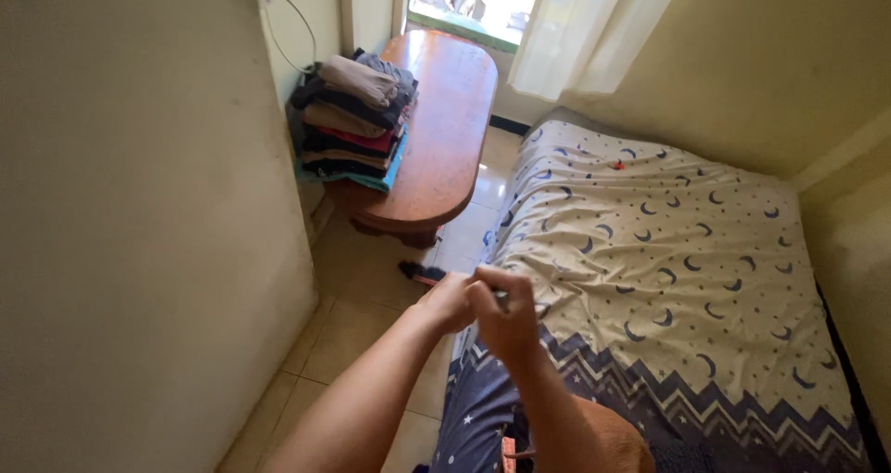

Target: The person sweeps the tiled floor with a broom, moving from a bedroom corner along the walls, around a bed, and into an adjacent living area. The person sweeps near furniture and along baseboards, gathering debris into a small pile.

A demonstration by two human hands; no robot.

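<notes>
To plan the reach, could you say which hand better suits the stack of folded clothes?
Probably the left hand: nearer the stack on the oval wooden table than the right hand.

No packages, labels, signs or screens in view, whether near the hands, ahead of them, or to either side. Nothing printed or wrapped shows up in this room.

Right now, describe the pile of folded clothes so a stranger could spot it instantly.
Look for the long wooden table under the window. At its left edge, against the wall, sits the stack of folded clothes. It is the only multicoloured pile of fabric, with a turquoise piece at the bottom.
</notes>
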